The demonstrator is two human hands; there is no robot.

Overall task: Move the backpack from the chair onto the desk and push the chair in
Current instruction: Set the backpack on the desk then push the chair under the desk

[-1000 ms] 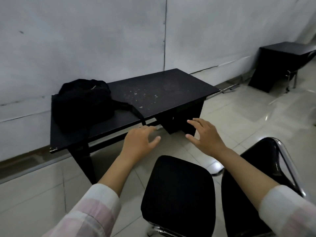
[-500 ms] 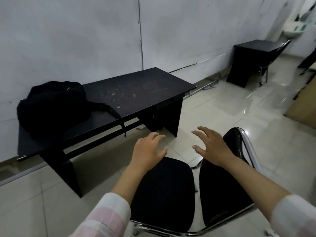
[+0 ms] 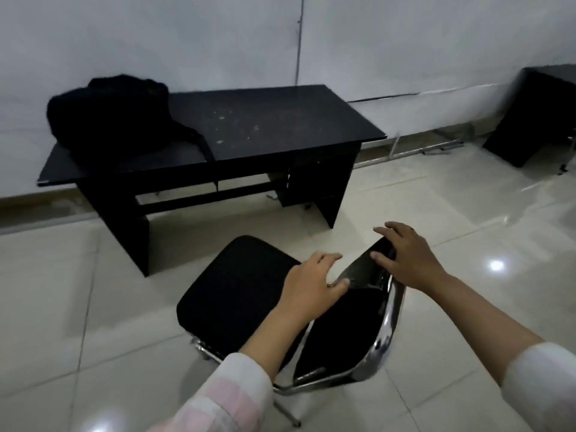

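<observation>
The black backpack (image 3: 109,116) lies on the left end of the dark desk (image 3: 280,126), one strap trailing over the front edge. A black padded chair (image 3: 237,291) with a chrome frame stands on the floor in front of the desk, well out from it, its seat bare. My left hand (image 3: 311,283) hovers over the gap between seat and backrest, fingers spread, thumb near the backrest's edge. My right hand (image 3: 405,257) is at the top of the backrest (image 3: 343,332), fingers apart and resting on or just above it. Neither hand holds anything.
A white wall runs behind the desk. A second dark desk (image 3: 536,116) stands at the far right. Glossy pale floor tiles (image 3: 62,307) spread around the chair, and metal rails (image 3: 436,148) lie along the wall base.
The view has swung back and down, so the desk sits farther away. Both hands have dropped from in front of the desk to the chair's backrest.
</observation>
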